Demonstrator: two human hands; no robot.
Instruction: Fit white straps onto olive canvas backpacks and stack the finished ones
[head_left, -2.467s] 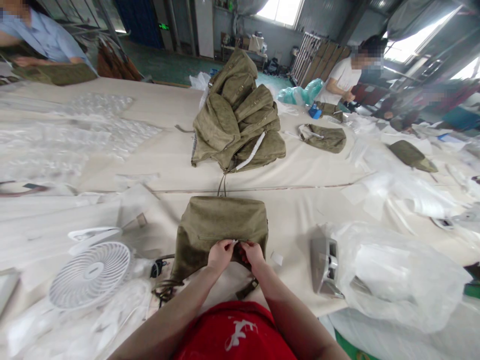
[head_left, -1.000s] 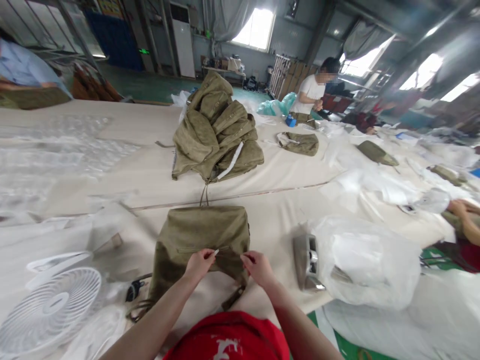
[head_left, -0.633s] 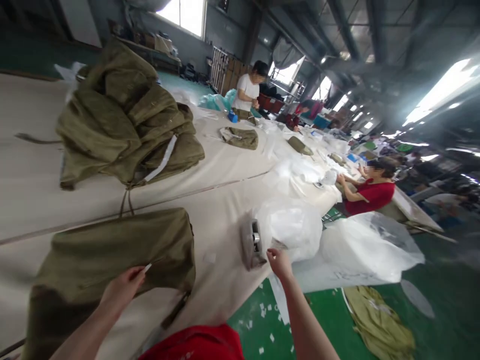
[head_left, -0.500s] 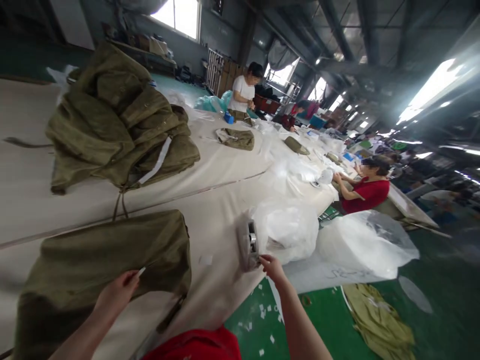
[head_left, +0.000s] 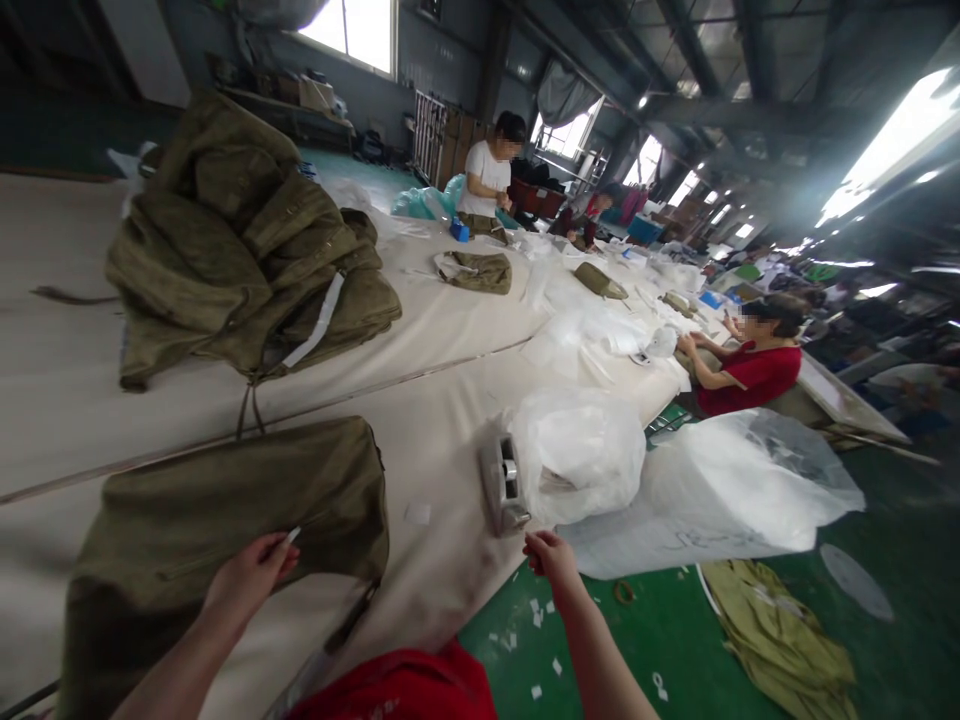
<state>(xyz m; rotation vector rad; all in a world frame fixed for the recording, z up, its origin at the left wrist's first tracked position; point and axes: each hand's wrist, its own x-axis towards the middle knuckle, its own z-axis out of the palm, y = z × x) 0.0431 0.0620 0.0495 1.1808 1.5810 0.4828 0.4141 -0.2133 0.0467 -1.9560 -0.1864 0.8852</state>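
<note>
My left hand [head_left: 251, 578] is closed in a pinch on a small white slip [head_left: 293, 535], above the right part of an olive-green cloth piece [head_left: 247, 490] that lies flat on the table. My right hand [head_left: 553, 557] is beside the front end of a grey tape dispenser [head_left: 504, 485], a small gap away from it. Its thumb and fingertips are pressed together; anything between them is too small to make out. Behind the flat cloth lies a heaped olive garment [head_left: 247, 250] with a white strip on it.
Clear plastic bags [head_left: 581, 455] sit right of the dispenser, and a larger bag [head_left: 735, 490] hangs past the table edge. Olive cloth [head_left: 784, 625] lies on the green floor [head_left: 600, 650] among paper scraps. Co-workers [head_left: 750, 370] work along the table.
My right hand has drawn slightly away from the dispenser's end. My left hand still pinches the white slip over the cloth. The view has shifted a little.
</note>
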